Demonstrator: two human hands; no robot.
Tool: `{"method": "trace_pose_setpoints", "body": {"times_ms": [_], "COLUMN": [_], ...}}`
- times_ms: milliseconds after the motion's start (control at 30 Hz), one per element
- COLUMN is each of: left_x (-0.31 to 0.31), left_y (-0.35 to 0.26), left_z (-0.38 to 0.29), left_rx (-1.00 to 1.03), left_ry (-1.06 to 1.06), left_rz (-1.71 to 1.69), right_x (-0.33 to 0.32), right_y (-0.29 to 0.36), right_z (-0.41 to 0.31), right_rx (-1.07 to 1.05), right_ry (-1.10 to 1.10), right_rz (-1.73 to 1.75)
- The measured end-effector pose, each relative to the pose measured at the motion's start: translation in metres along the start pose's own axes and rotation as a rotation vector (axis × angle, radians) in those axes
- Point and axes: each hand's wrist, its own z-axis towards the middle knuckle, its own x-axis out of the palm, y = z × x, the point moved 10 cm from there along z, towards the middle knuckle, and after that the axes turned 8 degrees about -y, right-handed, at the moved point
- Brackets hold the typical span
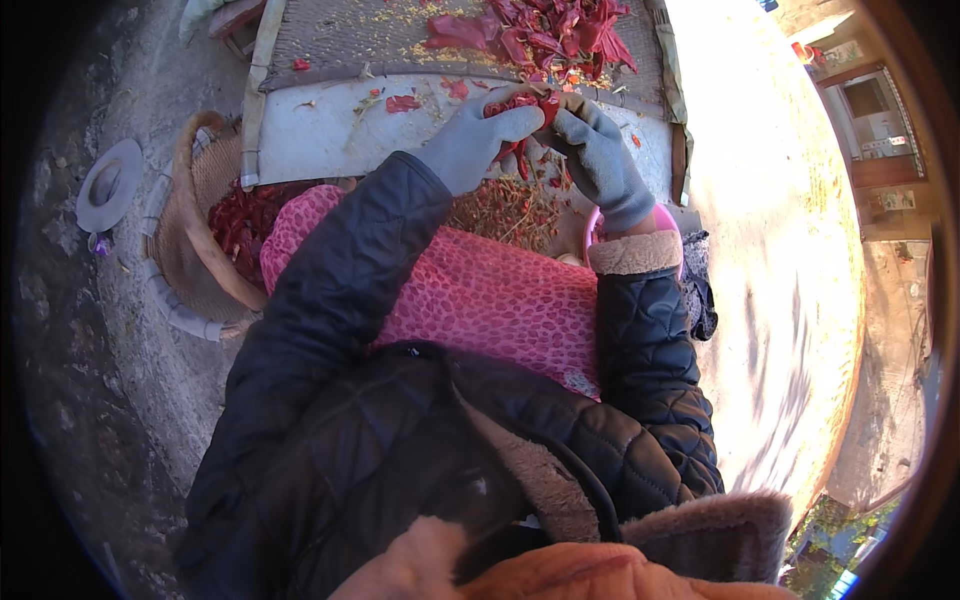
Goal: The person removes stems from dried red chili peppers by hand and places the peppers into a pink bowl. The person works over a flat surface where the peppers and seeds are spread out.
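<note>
Both my hands wear grey work gloves and meet over the near edge of a slatted work surface. My left hand (487, 131) grips a dried red chili pepper (517, 112), thumb laid across it. On the other side, my right hand (604, 146) holds the same pepper, its fingertips close to the left ones. Torn red pieces hang below the fingers. Just beyond lies a heap of dried red peppers (555, 34) on a woven mat (352, 37) strewn with yellow seeds. A pale board (322, 124) with scraps of pepper skin lies in front of the mat.
At left stands a wicker basket (199, 225) with a wooden handle, holding red peppers (247, 225). A pink patterned cloth (487, 292) covers my lap. Stems and scraps (510, 214) lie beyond it. Under my right wrist is a pink tub (670, 219). A pale round disc (110, 185) rests on the ground.
</note>
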Motion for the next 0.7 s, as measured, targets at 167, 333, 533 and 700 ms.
{"method": "trace_pose_setpoints", "body": {"times_ms": [167,333,533,700], "left_x": [0.004,-0.010,-0.022,-0.023], "left_y": [0.002,0.007,-0.016,-0.005], "left_z": [0.001,0.011,0.007,0.017], "left_rx": [0.032,0.191,0.442,0.494], "left_ry": [-0.013,-0.131,-0.299,-0.233], "left_rz": [0.074,0.123,0.385,0.554], "right_x": [-0.014,-0.015,-0.004,0.012], "right_y": [-0.029,-0.018,0.039,0.041], "right_z": [0.004,0.003,-0.014,-0.012], "right_rx": [0.093,0.044,-0.285,-0.366], "right_ry": [0.001,-0.169,-0.303,-0.253], "right_rz": [-0.102,-0.519,-0.576,-0.933]}}
